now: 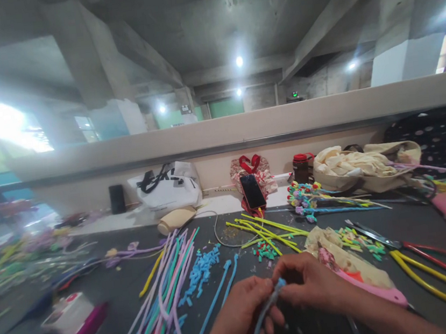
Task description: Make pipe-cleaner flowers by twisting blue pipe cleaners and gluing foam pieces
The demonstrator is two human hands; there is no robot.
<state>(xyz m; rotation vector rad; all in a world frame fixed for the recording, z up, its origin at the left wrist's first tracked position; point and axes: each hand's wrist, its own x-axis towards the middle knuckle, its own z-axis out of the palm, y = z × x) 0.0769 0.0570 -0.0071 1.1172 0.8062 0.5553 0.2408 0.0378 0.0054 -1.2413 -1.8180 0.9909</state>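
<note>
My left hand [246, 307] and my right hand [310, 281] meet low in the middle of the view. Between their fingertips is the tip of a blue craft stem [261, 318], which looks like a thick pipe cleaner. Its upper end has a small blue bulge, and the rest hangs down past my left palm. My left thumb and forefinger pinch it from the left; my right fingers close on the tip from the other side. Two similar blue stems [218, 292] lie left of my hands, beside a pile of short blue pieces [201, 270].
Long multicoloured stems [168, 282] lie to the left. Yellow stems [271, 231] and a propped phone [252, 191] are ahead. Right are large scissors [403, 248] with red and yellow handles, a pink-handled tool [378, 291], and finished flower-like stems [304, 200]. A white bag [169, 190] stands behind.
</note>
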